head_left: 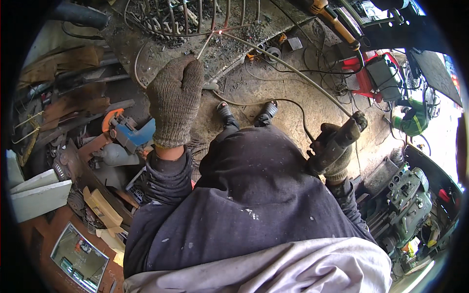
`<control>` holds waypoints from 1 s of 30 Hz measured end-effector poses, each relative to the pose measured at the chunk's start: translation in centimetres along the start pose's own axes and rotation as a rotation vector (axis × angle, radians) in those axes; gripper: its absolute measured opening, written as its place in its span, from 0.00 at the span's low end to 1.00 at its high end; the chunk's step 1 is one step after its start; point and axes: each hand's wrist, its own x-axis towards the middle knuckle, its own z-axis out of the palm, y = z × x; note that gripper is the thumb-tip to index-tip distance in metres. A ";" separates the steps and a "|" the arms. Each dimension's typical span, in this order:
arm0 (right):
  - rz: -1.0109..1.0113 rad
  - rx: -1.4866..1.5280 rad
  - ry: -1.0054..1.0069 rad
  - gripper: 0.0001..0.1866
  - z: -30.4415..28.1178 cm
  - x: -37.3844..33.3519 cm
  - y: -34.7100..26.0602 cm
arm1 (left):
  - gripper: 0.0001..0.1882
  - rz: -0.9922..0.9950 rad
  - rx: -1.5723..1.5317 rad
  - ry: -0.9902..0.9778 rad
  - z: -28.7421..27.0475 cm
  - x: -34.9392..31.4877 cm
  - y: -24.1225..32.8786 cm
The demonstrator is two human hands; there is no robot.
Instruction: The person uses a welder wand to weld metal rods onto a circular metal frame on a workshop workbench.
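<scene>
My left hand (pixel 176 100), in a grey-brown knit glove, is closed on the lower end of a thin metal rod (pixel 205 45). The rod's upper end meets the rim of a round metal frame (pixel 227 17) with several bars. On the right, my gloved right hand (pixel 336 163) grips a dark welding electrode holder (pixel 348 133). From its jaws a long welding electrode (pixel 298 72) slants up and left. Its tip reaches the frame's rim beside the rod, where a small spot (pixel 220 32) glows orange-white.
The frame lies on a grimy metal table (pixel 122 53) strewn with debris. An angle grinder (pixel 337 24) with an orange body rests at upper right. A red plastic crate (pixel 364 80) and cables (pixel 298 103) lie on the floor. A blue machine (pixel 132 134) stands at left, a green-grey machine (pixel 410 207) at right.
</scene>
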 end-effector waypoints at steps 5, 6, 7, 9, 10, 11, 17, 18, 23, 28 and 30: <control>0.037 0.105 -0.018 0.30 0.5 0.2 0.0 | 0.11 -0.028 -0.035 -0.009 0.4 -0.1 -0.8; 0.053 0.163 -0.019 0.31 0.6 0.2 0.2 | 0.11 -0.023 -0.044 -0.004 0.4 -0.1 -0.8; 0.069 0.222 -0.019 0.32 0.8 0.2 0.3 | 0.11 -0.023 -0.044 -0.005 0.3 0.0 -0.7; 0.078 0.223 -0.043 0.33 0.7 0.6 -0.2 | 0.11 0.036 -0.006 0.002 0.0 0.1 -0.3; 0.083 0.223 -0.054 0.33 0.7 0.7 -0.3 | 0.11 0.035 -0.006 0.002 0.0 0.2 -0.4; 0.087 0.224 -0.066 0.33 0.8 0.8 -0.4 | 0.11 0.030 -0.022 -0.002 0.0 0.2 -0.5; 0.247 0.635 -0.034 0.32 1.1 1.2 -1.6 | 0.11 0.008 -0.026 -0.016 0.0 0.3 -0.6; 0.129 0.382 -0.060 0.32 1.0 1.3 -1.8 | 0.11 -0.009 -0.031 -0.019 0.1 0.2 -0.8; -0.106 0.021 -0.082 0.32 1.1 1.5 -2.3 | 0.12 -0.055 -0.072 -0.018 0.3 0.0 -1.2; 0.046 0.251 -0.044 0.32 1.6 1.4 -1.9 | 0.12 -0.053 -0.019 -0.033 -0.1 0.1 -0.2; -0.050 0.175 -0.009 0.27 1.8 1.5 -2.0 | 0.13 -0.118 -0.135 -0.076 -0.1 0.1 -0.3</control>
